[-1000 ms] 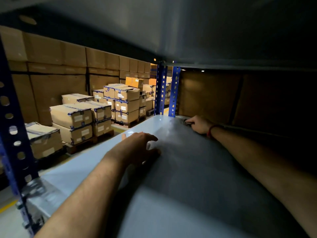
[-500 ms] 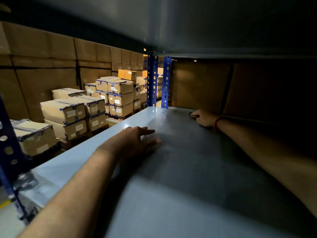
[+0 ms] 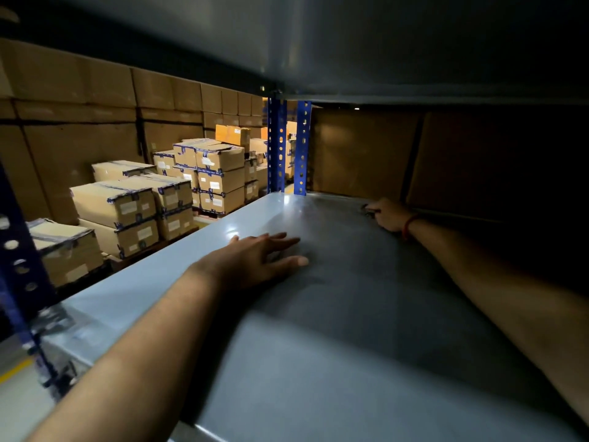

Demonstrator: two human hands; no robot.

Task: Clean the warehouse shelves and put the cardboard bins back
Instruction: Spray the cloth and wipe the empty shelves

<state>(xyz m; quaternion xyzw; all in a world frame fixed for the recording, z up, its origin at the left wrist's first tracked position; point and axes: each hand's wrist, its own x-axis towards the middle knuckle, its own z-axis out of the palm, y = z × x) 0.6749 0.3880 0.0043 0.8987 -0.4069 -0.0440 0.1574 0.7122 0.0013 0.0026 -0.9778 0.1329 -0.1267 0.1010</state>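
The grey metal shelf (image 3: 334,314) stretches away in front of me, bare and dim under the shelf above. My left hand (image 3: 255,260) rests flat on it near the left edge, fingers straight and spread. Far back on the right, my right hand (image 3: 389,215) curls round a small dark object (image 3: 367,210) held against the shelf's rear edge; what the object is cannot be made out. A red band sits on that wrist. Large cardboard bins (image 3: 363,154) stand behind the shelf in shadow.
Blue perforated uprights (image 3: 276,145) mark the far corner, and another blue upright (image 3: 16,250) stands near left. Several taped cartons (image 3: 114,205) are stacked on pallets in the aisle to the left. A wall of big cartons (image 3: 79,100) rises behind them.
My right hand has slid to the right along the shelf's rear edge with the dark object. My left hand stays flat, its fingers now straighter. The view has shifted slightly.
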